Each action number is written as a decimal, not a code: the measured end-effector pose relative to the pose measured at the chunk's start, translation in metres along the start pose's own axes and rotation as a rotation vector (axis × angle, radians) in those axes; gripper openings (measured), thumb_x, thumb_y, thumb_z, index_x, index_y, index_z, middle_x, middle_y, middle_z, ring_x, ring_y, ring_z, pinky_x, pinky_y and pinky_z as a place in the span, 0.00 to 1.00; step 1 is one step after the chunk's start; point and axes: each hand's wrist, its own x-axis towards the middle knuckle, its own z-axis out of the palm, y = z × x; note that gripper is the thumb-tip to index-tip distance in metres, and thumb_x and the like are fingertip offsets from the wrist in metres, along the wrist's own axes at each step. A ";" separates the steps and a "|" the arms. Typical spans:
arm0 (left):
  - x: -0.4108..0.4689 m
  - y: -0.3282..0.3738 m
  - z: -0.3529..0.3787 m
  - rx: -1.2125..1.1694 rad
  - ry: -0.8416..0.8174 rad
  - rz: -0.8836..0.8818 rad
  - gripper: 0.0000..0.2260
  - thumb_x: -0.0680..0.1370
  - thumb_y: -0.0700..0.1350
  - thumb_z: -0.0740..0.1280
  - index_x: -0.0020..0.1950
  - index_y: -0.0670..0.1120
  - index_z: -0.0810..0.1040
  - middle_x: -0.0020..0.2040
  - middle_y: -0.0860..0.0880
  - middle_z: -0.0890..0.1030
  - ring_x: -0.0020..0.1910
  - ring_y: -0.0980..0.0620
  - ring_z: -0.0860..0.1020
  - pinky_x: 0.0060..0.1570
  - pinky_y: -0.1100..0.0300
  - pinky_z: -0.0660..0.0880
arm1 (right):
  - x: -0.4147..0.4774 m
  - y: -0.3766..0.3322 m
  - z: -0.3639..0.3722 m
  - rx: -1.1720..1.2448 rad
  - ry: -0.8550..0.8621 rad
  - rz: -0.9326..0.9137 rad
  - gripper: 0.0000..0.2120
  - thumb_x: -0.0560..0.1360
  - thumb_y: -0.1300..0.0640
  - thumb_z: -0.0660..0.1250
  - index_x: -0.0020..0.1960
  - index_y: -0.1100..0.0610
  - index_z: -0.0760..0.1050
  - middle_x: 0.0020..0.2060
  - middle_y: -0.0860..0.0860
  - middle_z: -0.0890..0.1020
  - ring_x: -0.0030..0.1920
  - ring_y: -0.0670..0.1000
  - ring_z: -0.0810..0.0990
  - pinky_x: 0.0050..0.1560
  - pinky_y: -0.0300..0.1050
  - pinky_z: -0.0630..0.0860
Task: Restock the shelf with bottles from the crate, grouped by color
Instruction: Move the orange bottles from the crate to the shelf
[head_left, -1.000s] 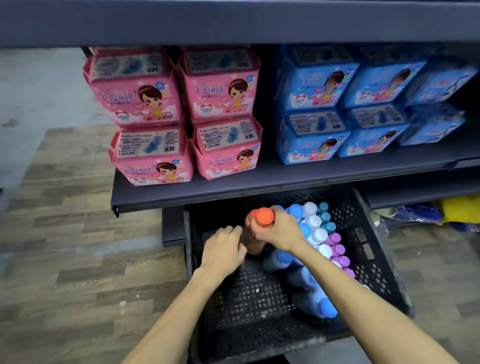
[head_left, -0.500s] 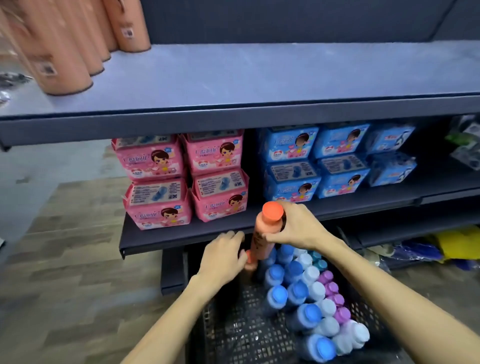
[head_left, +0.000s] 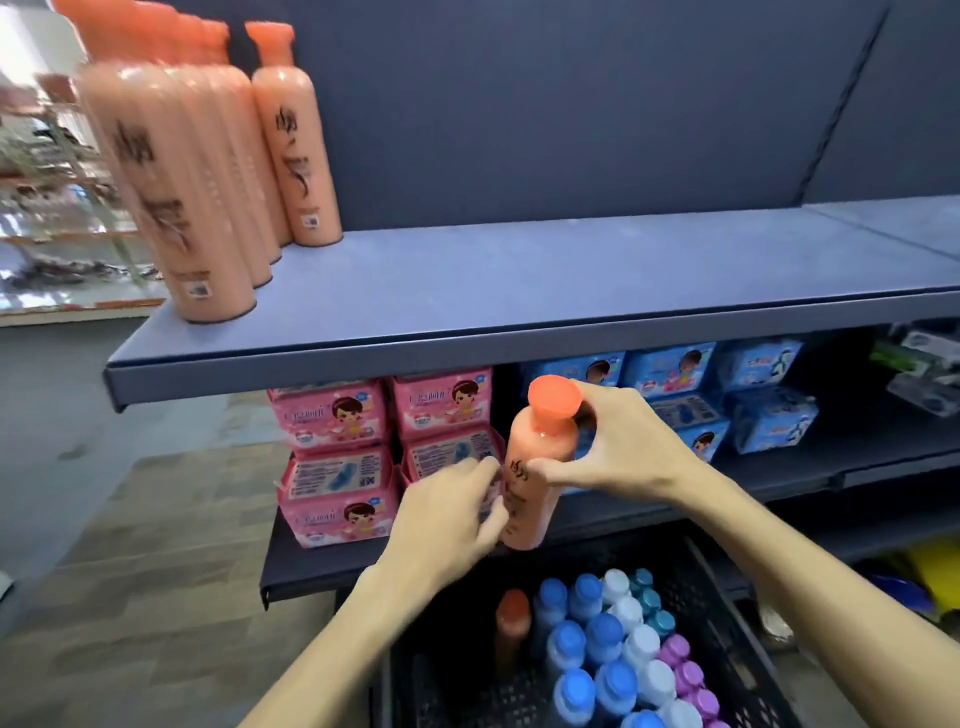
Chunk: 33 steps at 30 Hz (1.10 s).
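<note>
The top shelf (head_left: 519, 291) spans the frame, its right end running out of view at 3 o'clock. On it at 10 o'clock stands a row of orange bottles (head_left: 208, 171), upright and touching one another; the nearest ones are blurred and their caps are cut off at the top edge. Under it, the lower shelf (head_left: 779, 483) carries pink packs (head_left: 337, 457) at 9 o'clock of centre and blue packs (head_left: 769, 410) at 3 o'clock, partly hidden by the shelf lip and the hands. The black crate (head_left: 727, 623) lies at 6 o'clock, its near part cut off by the bottom edge; inside stand blue-capped bottles (head_left: 582, 649), white-capped bottles (head_left: 639, 644), teal-capped bottles (head_left: 649, 597), purple-capped bottles (head_left: 685, 675) and one dim orange bottle in the crate (head_left: 511, 629), hard to make out.

The right hand (head_left: 618, 447) has its grip closed round the neck and upper body of the held orange bottle (head_left: 535, 467), which hangs nearly upright above the crate, in front of the lower shelf. The left hand (head_left: 447, 514), blurred, sits at 8 o'clock of that bottle, fingers loosely curled against its lower side; whether they clasp it cannot be told.
</note>
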 end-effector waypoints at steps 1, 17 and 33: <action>0.002 0.001 -0.009 0.018 0.029 0.012 0.08 0.76 0.54 0.60 0.48 0.50 0.71 0.40 0.52 0.75 0.41 0.48 0.78 0.36 0.52 0.73 | 0.003 -0.008 -0.007 -0.003 0.017 -0.023 0.17 0.64 0.50 0.80 0.47 0.43 0.76 0.40 0.39 0.82 0.43 0.41 0.80 0.47 0.38 0.76; 0.056 0.010 -0.177 0.195 0.414 0.130 0.09 0.76 0.53 0.61 0.47 0.50 0.75 0.35 0.53 0.74 0.32 0.52 0.73 0.28 0.53 0.72 | 0.077 -0.136 -0.118 0.189 0.080 -0.235 0.08 0.67 0.54 0.74 0.46 0.50 0.82 0.34 0.40 0.83 0.35 0.40 0.79 0.39 0.31 0.75; 0.102 -0.027 -0.244 0.396 0.379 0.000 0.08 0.77 0.55 0.60 0.49 0.52 0.73 0.41 0.55 0.77 0.40 0.51 0.77 0.33 0.58 0.68 | 0.185 -0.166 -0.113 0.054 0.151 -0.202 0.06 0.70 0.50 0.75 0.42 0.52 0.81 0.34 0.44 0.82 0.34 0.40 0.78 0.38 0.36 0.75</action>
